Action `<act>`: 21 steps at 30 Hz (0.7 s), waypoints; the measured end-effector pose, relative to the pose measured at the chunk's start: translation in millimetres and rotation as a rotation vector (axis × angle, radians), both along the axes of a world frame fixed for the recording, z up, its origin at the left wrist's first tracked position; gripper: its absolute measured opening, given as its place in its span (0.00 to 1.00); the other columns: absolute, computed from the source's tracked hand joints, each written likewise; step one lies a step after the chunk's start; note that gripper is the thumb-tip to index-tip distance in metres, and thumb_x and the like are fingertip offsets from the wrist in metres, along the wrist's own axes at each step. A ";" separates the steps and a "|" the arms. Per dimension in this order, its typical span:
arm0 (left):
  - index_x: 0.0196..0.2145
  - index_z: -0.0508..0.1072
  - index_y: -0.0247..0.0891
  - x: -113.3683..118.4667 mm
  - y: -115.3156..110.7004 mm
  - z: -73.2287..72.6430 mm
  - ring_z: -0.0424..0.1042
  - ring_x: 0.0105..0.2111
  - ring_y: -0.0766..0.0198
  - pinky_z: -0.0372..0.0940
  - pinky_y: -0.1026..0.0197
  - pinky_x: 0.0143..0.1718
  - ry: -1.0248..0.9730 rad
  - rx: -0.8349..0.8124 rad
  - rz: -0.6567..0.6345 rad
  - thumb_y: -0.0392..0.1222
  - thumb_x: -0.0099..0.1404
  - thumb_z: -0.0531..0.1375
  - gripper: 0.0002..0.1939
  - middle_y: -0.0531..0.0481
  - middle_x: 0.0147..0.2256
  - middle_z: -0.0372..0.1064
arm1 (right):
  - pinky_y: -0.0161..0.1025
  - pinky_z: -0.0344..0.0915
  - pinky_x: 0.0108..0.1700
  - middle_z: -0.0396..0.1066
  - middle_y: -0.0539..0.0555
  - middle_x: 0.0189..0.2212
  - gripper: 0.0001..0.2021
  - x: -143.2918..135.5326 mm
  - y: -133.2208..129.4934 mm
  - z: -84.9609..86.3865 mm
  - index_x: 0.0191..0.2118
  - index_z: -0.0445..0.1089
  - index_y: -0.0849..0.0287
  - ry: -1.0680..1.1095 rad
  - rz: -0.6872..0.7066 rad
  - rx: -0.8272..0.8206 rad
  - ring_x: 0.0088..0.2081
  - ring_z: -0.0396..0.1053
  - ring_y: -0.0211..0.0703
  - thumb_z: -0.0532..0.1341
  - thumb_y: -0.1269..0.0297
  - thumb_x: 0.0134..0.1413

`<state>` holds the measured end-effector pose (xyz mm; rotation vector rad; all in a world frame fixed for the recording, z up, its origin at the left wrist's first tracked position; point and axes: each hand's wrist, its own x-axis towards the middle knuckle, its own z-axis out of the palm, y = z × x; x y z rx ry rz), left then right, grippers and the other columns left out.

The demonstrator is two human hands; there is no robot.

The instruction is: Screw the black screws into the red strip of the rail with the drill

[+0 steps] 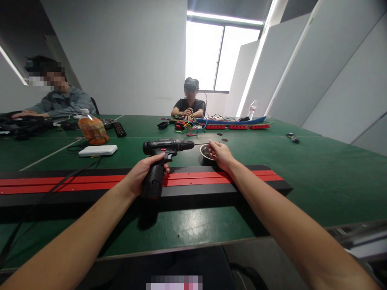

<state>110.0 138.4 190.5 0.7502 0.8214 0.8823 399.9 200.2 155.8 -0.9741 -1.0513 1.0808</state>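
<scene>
My left hand (139,173) is wrapped round the handle of a black cordless drill (153,183), held level with its chuck toward the right. A long thin bit (201,143) sticks out of the chuck. At the bit's tip, the fingers of my right hand (222,154) are pinched together; whether a small part sits between them is too small to make out. Just under those fingers stands a small metal bowl (202,155), its contents partly hidden by the hand. Below both hands a long black bar with red strips (193,178) lies across the green table (326,177).
Left of the drill are a white power strip (98,150), its cable crossing the bar, and an orange-filled bottle (93,129). Farther back lie loose wires (196,128) and red socket strips (238,127). One person (189,104) sits opposite, another (63,100) at the left.
</scene>
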 end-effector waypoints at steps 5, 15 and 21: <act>0.36 0.70 0.33 -1.5 -0.3 -1.2 0.73 0.25 0.64 0.71 0.64 0.26 0.007 0.007 -0.032 0.43 0.63 0.63 0.10 0.47 0.29 0.70 | 0.28 0.48 0.19 0.60 0.45 0.19 0.21 -0.1 0.0 0.2 0.26 0.65 0.61 0.023 -0.011 0.007 0.19 0.53 0.28 0.71 0.49 0.45; 0.35 0.70 0.33 1.5 -0.8 2.0 0.72 0.24 0.64 0.70 0.64 0.23 0.013 -0.016 -0.024 0.43 0.64 0.62 0.09 0.46 0.27 0.70 | 0.28 0.48 0.19 0.61 0.46 0.20 0.20 2.6 2.4 -2.2 0.27 0.67 0.62 0.033 0.008 0.013 0.20 0.54 0.28 0.71 0.50 0.43; 0.35 0.70 0.33 1.6 0.1 0.6 0.73 0.24 0.64 0.71 0.64 0.24 0.008 -0.009 -0.007 0.43 0.63 0.62 0.09 0.47 0.27 0.70 | 0.28 0.48 0.19 0.63 0.47 0.22 0.21 1.1 0.3 -0.3 0.27 0.66 0.61 0.029 0.003 0.015 0.20 0.54 0.29 0.72 0.49 0.40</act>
